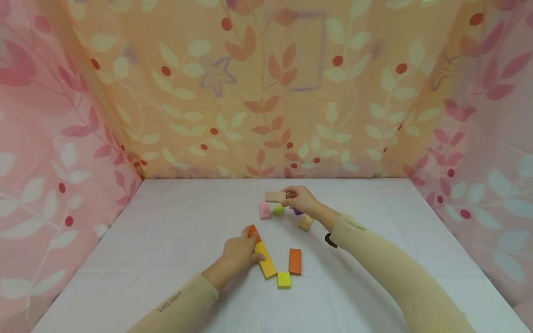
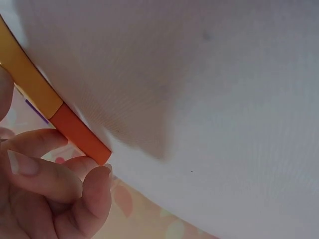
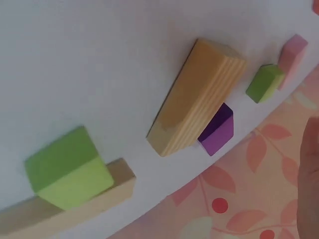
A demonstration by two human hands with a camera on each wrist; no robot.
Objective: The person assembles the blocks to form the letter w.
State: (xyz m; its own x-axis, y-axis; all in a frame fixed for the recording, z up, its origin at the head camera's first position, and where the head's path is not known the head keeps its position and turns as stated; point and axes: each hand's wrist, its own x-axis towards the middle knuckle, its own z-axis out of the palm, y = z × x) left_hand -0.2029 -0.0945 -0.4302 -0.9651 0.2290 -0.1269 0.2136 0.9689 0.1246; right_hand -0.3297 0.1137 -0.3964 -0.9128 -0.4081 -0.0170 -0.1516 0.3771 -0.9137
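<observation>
Out over the back of the table my right hand [image 1: 303,199] holds a plain wooden block [image 1: 274,197] by its right end. My left hand [image 1: 238,253] is at an orange block [image 1: 253,231] lying end to end with a yellow block [image 1: 266,263]. Bent fingertips [image 2: 102,177] touch the orange block's side and far end in the left wrist view, while the thumb lies over the yellow block. Only an edge of my right hand [image 3: 309,179] shows in the right wrist view; its held block is out of that picture.
Nearer me are a small bright-yellow block [image 1: 284,280] and another orange block [image 1: 295,262]. Behind sit pink [image 1: 264,210], green [image 1: 278,211] and purple [image 3: 217,132] blocks and a striped wooden block [image 3: 194,99]. Another green block [image 3: 70,169] is against a plain plank [image 3: 124,181].
</observation>
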